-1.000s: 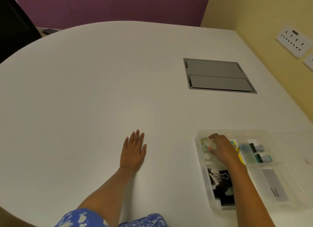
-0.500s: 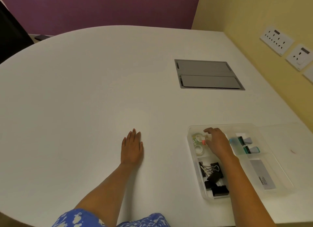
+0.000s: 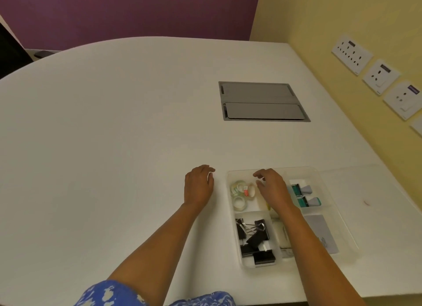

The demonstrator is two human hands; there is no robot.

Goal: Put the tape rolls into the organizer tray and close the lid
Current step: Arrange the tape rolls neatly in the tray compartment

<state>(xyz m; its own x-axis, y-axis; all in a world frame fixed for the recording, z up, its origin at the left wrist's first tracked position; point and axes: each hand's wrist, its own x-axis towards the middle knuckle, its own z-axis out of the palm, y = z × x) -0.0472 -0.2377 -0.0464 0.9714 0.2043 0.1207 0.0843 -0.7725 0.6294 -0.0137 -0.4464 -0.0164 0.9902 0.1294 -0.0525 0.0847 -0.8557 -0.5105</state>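
Observation:
A clear plastic organizer tray sits on the white table at the lower right. Three clear tape rolls lie in its far left compartment. My right hand hovers above the tray's middle, just right of the rolls, fingers loosely apart and holding nothing. My left hand is on the table just left of the tray, fingers curled and apart, holding nothing. The clear lid lies flat on the table to the right of the tray.
Black binder clips fill the tray's near left compartment, teal clips and a grey card its right side. A grey cable hatch is set into the table farther back. A yellow wall with sockets borders the right.
My right hand has let go of the tape rolls and lifted off them to the right. My left hand slid right, close to the tray's left wall, its fingers curling.

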